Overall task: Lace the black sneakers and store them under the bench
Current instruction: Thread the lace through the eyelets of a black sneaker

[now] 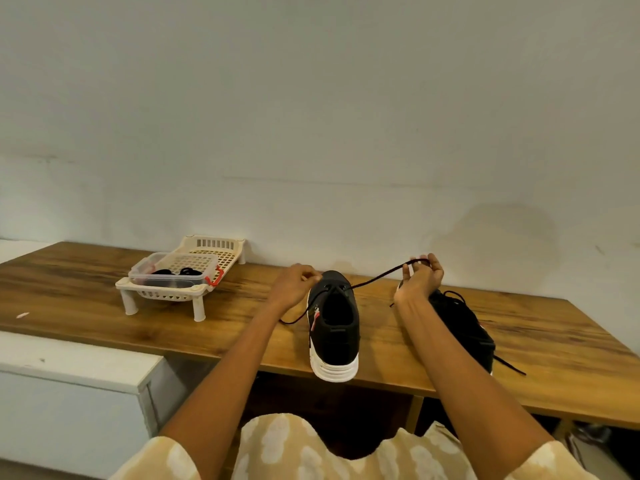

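Note:
A black sneaker [334, 327] with a white sole stands on the wooden bench [86, 306], heel toward me and hanging slightly over the front edge. A black lace [377, 276] runs from its front eyelets up to my right hand [420, 277], which pinches the raised end. My left hand [296, 285] rests against the sneaker's toe on the left, fingers closed at the lace there; the other lace end trails down the shoe's left side. A second black sneaker [460, 327] lies to the right, partly hidden by my right forearm, its lace loose.
A cream plastic rack [214, 247] stands at the back left, carrying a clear box [173, 271] with dark laces inside. A white cabinet [69, 368] sits low on the left. The wall runs right behind the bench.

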Demonstrator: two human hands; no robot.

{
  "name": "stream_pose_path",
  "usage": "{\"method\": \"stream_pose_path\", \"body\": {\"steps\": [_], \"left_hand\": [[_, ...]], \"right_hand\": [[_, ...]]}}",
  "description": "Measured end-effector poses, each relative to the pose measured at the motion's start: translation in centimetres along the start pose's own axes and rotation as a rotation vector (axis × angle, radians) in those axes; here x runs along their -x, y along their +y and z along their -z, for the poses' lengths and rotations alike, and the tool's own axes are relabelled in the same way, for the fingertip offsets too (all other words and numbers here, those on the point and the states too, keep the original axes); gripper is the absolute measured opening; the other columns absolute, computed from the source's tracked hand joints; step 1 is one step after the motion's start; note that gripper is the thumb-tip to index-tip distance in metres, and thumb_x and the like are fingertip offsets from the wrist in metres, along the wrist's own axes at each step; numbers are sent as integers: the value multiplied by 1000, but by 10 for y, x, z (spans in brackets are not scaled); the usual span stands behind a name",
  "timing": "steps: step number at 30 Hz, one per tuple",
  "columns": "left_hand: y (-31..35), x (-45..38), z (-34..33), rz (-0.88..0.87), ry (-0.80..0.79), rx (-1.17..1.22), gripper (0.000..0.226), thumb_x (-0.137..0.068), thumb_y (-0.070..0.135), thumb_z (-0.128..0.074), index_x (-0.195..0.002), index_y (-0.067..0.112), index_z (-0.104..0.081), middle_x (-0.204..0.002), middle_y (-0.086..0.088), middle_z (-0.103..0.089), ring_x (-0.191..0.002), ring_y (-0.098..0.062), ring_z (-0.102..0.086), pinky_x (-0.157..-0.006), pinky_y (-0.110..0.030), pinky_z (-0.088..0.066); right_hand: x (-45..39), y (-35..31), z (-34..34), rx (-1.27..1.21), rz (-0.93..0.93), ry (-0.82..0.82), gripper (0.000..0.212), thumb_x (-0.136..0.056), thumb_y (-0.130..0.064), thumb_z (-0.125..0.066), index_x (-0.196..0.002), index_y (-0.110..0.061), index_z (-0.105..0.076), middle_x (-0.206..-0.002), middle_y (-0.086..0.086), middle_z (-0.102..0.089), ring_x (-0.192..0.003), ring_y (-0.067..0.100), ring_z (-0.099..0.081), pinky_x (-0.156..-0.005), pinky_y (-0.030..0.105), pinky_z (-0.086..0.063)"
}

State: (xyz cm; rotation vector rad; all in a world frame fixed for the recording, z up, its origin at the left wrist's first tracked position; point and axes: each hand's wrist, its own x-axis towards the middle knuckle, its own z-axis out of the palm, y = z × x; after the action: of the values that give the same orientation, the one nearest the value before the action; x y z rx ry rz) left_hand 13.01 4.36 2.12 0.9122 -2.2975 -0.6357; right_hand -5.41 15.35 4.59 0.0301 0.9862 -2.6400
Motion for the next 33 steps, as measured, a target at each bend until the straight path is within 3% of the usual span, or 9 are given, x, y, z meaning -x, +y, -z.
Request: {"method": "stream_pose_path", "body": {"steps": [3, 7, 10, 13, 17, 22, 27, 30, 33], "left_hand": [[12, -3, -5, -53, -199, 177, 23, -93, 28, -57, -104, 14, -72, -109, -3, -68, -96, -12, -57, -83, -26, -44], [24, -12, 1, -51, -387, 27, 31, -90, 18, -62, -121, 12, -63, -120, -7, -63, -111, -19, -56, -91, -27, -42], [27, -16, 9, 15, -491, -36, 41, -88, 9, -63, -128, 11, -57, -123, -12, -60, -110, -23, -56, -93, -31, -43], [29, -8, 1, 83, -323, 16, 36, -84, 5, -61, -120, 10, -60, -106, -11, -63, -86, -21, -60, -80, -33, -52], [14, 4, -15, 268, -94, 401, 15, -84, 0, -60, -95, 10, -61, -91, -8, -60, -70, -15, -56, -62, -27, -50], [4, 10, -25, 408, 12, 656, 12, -82, 2, -63, -85, 13, -61, -84, -9, -62, -64, -17, -55, -56, -27, -45], [6, 13, -29, 324, 93, 491, 10, -80, 11, -66, -88, 17, -66, -92, -7, -68, -86, -21, -64, -75, -32, -53], [13, 16, -28, 180, 142, 231, 14, -84, 16, -62, -96, 14, -70, -85, -3, -67, -79, -15, -61, -69, -25, -48], [15, 16, -25, 133, 168, 82, 13, -86, 25, -63, -85, 16, -72, -80, -4, -70, -72, -16, -63, -64, -31, -50]], "right_hand": [[5, 0, 0, 346, -171, -171, 28, -96, 6, -28, -107, -11, -47, -86, 6, -48, -68, 17, -50, -53, 24, -44], [20, 0, -7, 1116, -247, -529, 39, -97, -2, -41, -135, -8, -45, -132, 14, -45, -117, 31, -45, -95, 42, -46], [34, 3, -18, 1409, -70, -825, 39, -94, -18, -54, -132, -12, -48, -136, 6, -44, -121, 23, -44, -87, 31, -41], [42, 12, -21, 1545, 33, -1055, 44, -88, -23, -64, -129, -11, -52, -135, 8, -49, -118, 22, -49, -70, 15, -42], [39, 17, -19, 1840, 363, -1062, 34, -85, -21, -63, -119, -19, -60, -127, 7, -58, -103, 21, -57, -74, 23, -46], [38, 18, -12, 1906, 436, -858, 26, -95, -27, -50, -116, -15, -59, -113, 7, -64, -94, 24, -61, -68, 28, -42], [44, 15, -14, 2175, 692, -748, 23, -99, -23, -44, -95, -9, -62, -83, 4, -53, -85, 27, -57, -64, 29, -39], [50, 23, -26, 1937, 625, -1021, 25, -93, -27, -53, -108, -15, -70, -106, 5, -56, -97, 23, -55, -70, 27, -42], [57, 28, -35, 1977, 503, -1183, 24, -87, -20, -58, -105, -13, -71, -103, 5, -67, -83, 19, -58, -57, 21, -38]]}}
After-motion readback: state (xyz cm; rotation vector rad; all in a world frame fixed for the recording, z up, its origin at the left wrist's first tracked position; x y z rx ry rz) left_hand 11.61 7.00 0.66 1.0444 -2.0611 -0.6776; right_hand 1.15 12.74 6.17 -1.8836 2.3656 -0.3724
